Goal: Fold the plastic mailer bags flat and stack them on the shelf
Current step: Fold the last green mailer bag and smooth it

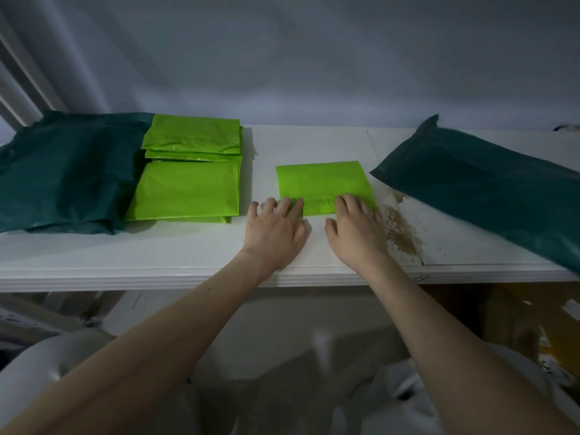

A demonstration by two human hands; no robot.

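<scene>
Both of my hands lie palm down on the white shelf [188, 255], arms stretched forward from below its front edge. My left hand [276, 233] has its fingers spread and fairly straight, with the tips of the middle ones pressing on the near left corner of the folded lime-green mailer bag [323, 186]; the thumb rests on the bare shelf. My right hand [357, 233] is likewise flat, fingers extended over the bag's near right edge, thumb out to the side on the shelf. Neither hand is curled round anything; they only press the bag down.

That bag lies flat near the middle of the shelf, well apart from the stack of folded green bags [188, 171] to its left, which sits partly on a dark teal bag [62, 174]. Another dark teal bag [489, 196] lies at the right, overhanging the front edge. Beside my right hand the shelf surface has a worn brown patch [398, 230]. I can read no writing or labels on any bag
</scene>
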